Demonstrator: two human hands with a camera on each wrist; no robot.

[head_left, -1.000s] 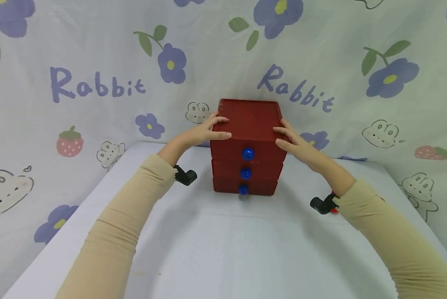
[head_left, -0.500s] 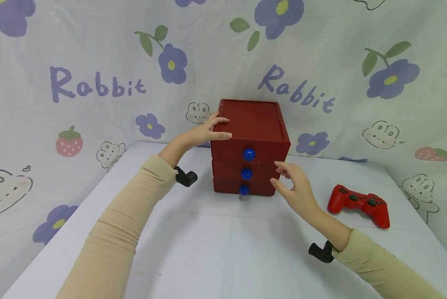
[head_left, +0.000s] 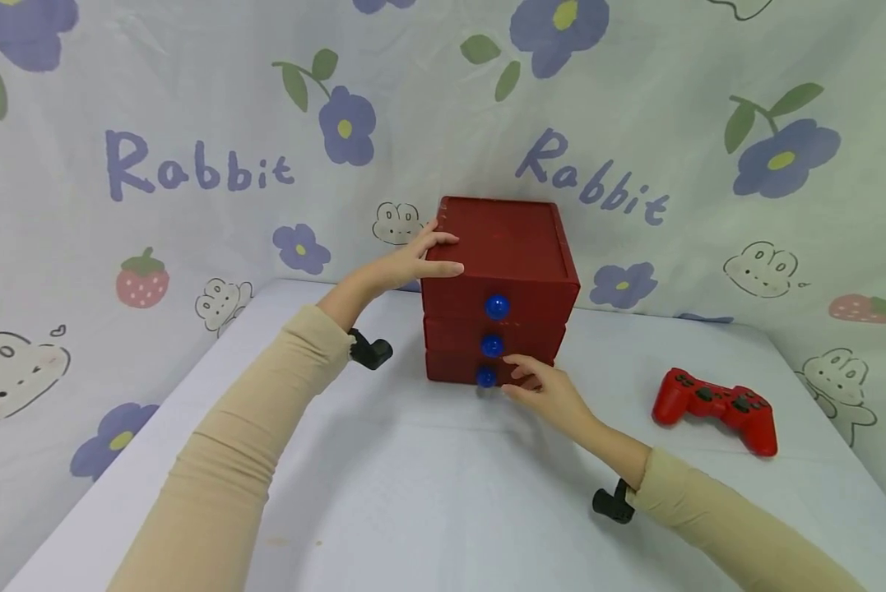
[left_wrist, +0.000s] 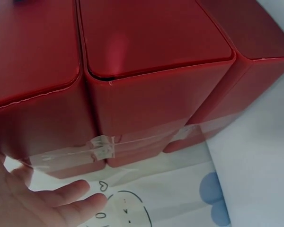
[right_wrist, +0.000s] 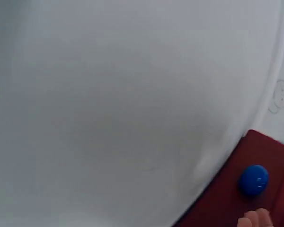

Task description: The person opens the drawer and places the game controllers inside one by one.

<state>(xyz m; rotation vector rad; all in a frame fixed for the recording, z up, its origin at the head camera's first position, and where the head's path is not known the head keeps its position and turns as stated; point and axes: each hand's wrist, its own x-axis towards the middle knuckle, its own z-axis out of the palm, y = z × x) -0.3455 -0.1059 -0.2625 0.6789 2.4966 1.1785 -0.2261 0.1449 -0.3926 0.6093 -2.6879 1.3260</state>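
A red three-drawer box (head_left: 502, 238) with blue round knobs stands at the back of the table, its drawers pushed in. My left hand (head_left: 409, 261) rests on its top left edge, fingers spread; the left wrist view shows fingers (left_wrist: 71, 208) beside the box's taped side (left_wrist: 146, 104). In front of the lower right of the box is my right hand (head_left: 549, 395), fingers loosely bent and holding nothing. Its fingertips are close to the bottom knob (head_left: 486, 376), which also shows as a blue knob (right_wrist: 253, 180) in the right wrist view. Whether they touch it, I cannot tell.
A red game controller (head_left: 715, 409) lies on the white table (head_left: 413, 493) to the right of the box. Behind the table hangs a white cloth (head_left: 213, 74) printed with flowers, rabbits and strawberries.
My right hand has left the box's top right edge and come down and left to the bottom knob, uncovering the game controller. The left hand has stayed on the box.
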